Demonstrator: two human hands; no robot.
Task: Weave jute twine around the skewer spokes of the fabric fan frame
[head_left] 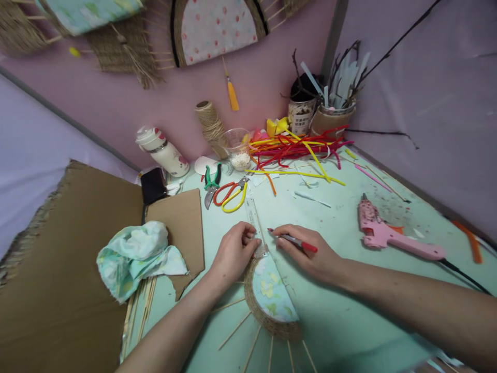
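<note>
My right hand (308, 251) grips a red-capped pen (297, 241), its tip close to a thin wooden stick (257, 220). Fingers curled together, my left hand (237, 247) pinches a clear ruler (250, 207) that lies along the stick. Just below both hands is a half-round craft piece (272, 290): blue-green floral fabric with a twine-wrapped rim and several sticks fanning out towards me. The stick beside the ruler meets the upper end of this piece. What exactly sits under my left fingertips is partly hidden.
A pink glue gun (388, 233) lies right. Yellow-and-red scissors (233, 197), green pruners (212, 184) and coloured pipe cleaners (298, 147) lie behind. Crumpled fabric (135, 256) rests on cardboard (182, 217) left. A bottle (165, 153), twine spool (212, 127) and cans (301, 114) line the back.
</note>
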